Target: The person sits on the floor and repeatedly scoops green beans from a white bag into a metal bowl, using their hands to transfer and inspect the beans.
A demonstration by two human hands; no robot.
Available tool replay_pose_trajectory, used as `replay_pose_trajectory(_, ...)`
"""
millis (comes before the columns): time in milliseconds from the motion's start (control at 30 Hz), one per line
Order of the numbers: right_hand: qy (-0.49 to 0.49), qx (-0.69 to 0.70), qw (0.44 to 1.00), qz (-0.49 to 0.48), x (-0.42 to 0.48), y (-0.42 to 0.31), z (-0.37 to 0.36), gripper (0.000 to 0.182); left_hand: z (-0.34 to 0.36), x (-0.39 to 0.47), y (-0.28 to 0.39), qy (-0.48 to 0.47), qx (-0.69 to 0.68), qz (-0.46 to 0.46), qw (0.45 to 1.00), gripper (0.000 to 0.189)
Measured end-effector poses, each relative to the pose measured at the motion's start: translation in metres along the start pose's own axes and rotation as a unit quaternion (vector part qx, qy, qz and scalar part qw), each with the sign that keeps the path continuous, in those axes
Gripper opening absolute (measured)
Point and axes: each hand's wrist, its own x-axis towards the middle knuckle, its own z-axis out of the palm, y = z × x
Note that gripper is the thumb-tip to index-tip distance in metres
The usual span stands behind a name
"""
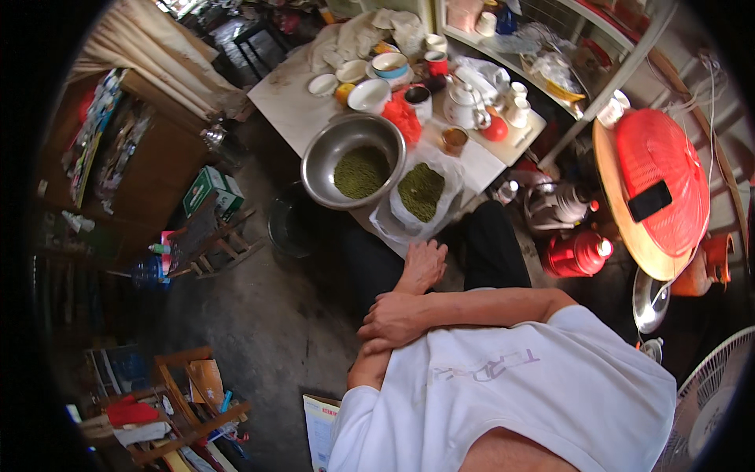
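My left hand (423, 265) is near the table's front corner, empty, with loosely bent fingers. My right hand (392, 323) lies across my left forearm, its fingers over the arm's outer side; it holds no object. Beyond my left hand, a clear plastic bag (392, 223) stands open on the table (280, 97) with small green beans or grains (421, 193) in it. Left of the bag and touching it, a wide stainless steel basin (317, 158) holds more of the same green grains (360, 171). My knees are under or beside the table edge.
Bowls (369, 96), a red plastic bag (402, 118), a white teapot (463, 106) and a glass of brown liquid (454, 140) stand farther back. A dark bucket (289, 227) is left of my legs, red thermos (575, 255) right, wooden chair (227, 248) left.
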Motion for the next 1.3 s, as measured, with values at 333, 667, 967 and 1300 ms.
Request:
replay_pose_trajectory(333,0.095,-0.084,0.972,0.199,-0.042,0.072,0.009,0.051,0.049,-0.026,-0.019,0.078,-0.129,0.023,0.988,0.028)
replay_pose_trajectory(667,0.036,0.002,0.997,-0.063,-0.009,0.014,0.021,0.041,-0.003,0.007,0.001,-0.063,-0.172,-0.012,0.983,0.038)
replay_pose_trajectory(967,0.184,-0.073,0.911,0.362,-0.131,0.126,-0.002,0.03,0.04,0.006,-0.043,-0.007,-0.28,0.0,0.96,0.044)
replay_pose_trajectory(1300,0.364,-0.23,0.757,0.491,-0.223,0.128,0.033,0.038,0.042,0.086,-0.074,0.064,-0.344,-0.181,0.919,0.042)
